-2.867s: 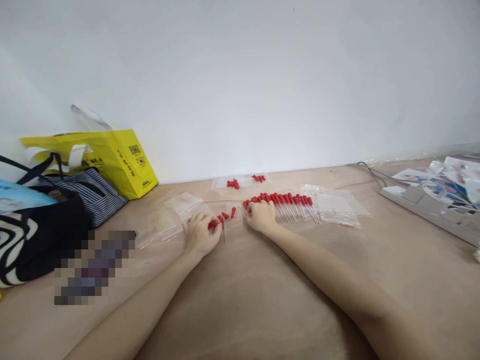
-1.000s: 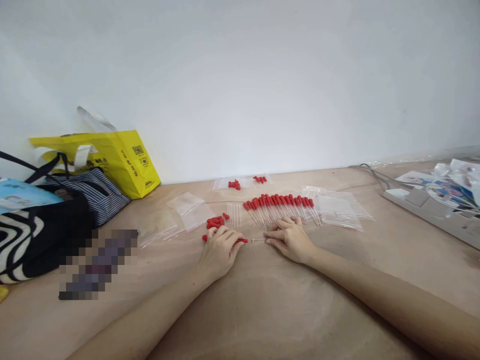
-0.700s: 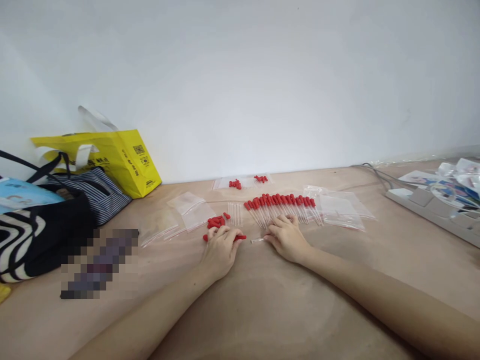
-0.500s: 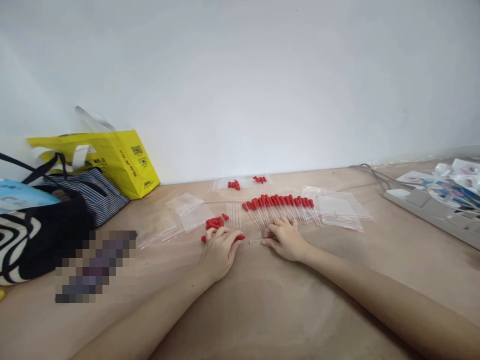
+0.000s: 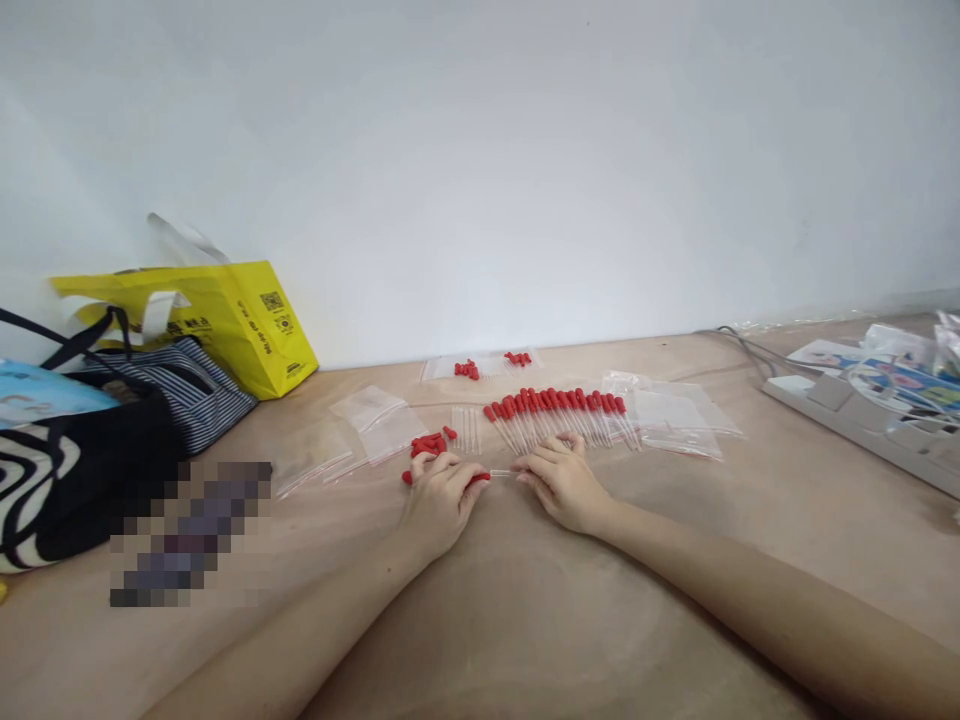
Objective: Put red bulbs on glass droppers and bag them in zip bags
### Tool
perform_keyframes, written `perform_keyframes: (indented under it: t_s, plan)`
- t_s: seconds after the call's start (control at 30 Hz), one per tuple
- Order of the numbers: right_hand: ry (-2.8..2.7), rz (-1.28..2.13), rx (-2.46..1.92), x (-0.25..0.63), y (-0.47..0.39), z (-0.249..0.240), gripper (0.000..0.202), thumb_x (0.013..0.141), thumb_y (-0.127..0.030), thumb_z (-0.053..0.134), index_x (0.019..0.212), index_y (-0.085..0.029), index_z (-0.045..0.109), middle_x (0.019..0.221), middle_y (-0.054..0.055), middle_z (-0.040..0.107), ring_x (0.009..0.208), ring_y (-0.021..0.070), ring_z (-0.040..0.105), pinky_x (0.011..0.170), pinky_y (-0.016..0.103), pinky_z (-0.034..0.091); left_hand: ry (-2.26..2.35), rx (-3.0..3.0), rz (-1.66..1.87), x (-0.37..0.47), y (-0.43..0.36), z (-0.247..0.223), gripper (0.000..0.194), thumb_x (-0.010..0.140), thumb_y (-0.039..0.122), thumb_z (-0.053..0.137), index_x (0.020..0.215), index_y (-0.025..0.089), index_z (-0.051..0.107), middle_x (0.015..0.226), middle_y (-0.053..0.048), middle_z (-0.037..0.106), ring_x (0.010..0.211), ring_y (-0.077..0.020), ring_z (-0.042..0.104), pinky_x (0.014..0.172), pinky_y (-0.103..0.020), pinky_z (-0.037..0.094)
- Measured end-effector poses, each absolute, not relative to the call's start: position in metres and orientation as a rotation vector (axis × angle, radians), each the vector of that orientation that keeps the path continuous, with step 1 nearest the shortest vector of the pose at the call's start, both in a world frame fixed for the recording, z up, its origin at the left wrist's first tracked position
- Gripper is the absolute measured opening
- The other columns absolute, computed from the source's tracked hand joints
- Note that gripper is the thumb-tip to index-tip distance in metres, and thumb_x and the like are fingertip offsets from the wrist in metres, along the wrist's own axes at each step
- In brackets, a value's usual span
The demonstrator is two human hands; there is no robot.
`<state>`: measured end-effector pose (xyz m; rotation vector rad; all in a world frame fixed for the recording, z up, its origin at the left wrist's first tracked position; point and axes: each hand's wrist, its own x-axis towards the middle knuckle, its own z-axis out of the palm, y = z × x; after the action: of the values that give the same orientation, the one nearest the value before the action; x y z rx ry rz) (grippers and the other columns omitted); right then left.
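My left hand [image 5: 442, 497] pinches a red rubber dropper bulb [image 5: 480, 478], whose open end faces right. A clear dropper tube [image 5: 502, 473] is gripped in my right hand [image 5: 559, 482], its free end at the mouth of that bulb. Whether the tube has entered the bulb cannot be made out. Just behind my left hand lies a pile of loose red bulbs [image 5: 429, 444], and several bare tubes [image 5: 466, 430] lie side by side to its right. A fanned row of droppers with red bulbs [image 5: 555, 402] lies beyond my right hand.
Clear zip bags lie left [image 5: 382, 425] and right [image 5: 679, 415] of the droppers. Another bag with red bulbs [image 5: 466, 370] is by the wall. A yellow bag [image 5: 255, 320] and a striped bag [image 5: 199, 390] stand left; a power strip [image 5: 862, 420] with cables lies right.
My right hand has moved slightly left, bringing the tube from a small gap away up to the red bulb. The left hand has stayed in place with the bulb.
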<state>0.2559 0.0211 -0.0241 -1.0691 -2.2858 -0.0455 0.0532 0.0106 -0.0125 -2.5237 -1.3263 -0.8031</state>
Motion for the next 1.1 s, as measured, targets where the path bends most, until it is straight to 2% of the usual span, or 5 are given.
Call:
perform_keyframes:
  t_s: [0.53,0.77,1.1]
  plan:
    - [-2.379,-0.212,-0.896,0.2552,0.0176,-0.0228,0.020,0.082,-0.021,0.042,0.085,-0.021,0.063,0.067,0.001,0.056,0.073,0.0141,0.041,0.079,0.035,0.018,-1.262,-2.550,-0.894,0.0555,0.0073,-0.0127,0.019,0.085,0.027,0.042,0.080,0.021,0.060,0.070,-0.001,0.065,0.071,-0.0155,0.055,0.085,-0.040,0.025]
    - [-2.487,-0.368,-0.820,0.2579,0.0213,-0.0193,0.022,0.076,-0.010,0.039,0.079,-0.019,0.059,0.064,0.002,0.055,0.073,0.0154,0.038,0.083,0.039,0.014,-1.226,-2.613,-0.803,0.0557,0.0079,-0.0136,0.017,0.085,0.024,0.042,0.080,0.022,0.059,0.071,0.000,0.066,0.074,-0.0165,0.055,0.088,-0.043,0.021]
    - [-2.416,-0.157,-0.832,0.2530,0.0213,-0.0185,0.017,0.079,-0.017,0.043,0.075,-0.018,0.060,0.064,0.001,0.055,0.071,0.0144,0.038,0.077,0.036,0.018,-1.171,-2.600,-0.816,0.0579,0.0052,-0.0129,0.016,0.084,0.023,0.043,0.079,0.020,0.058,0.070,0.000,0.065,0.072,-0.0161,0.056,0.090,-0.045,0.019]
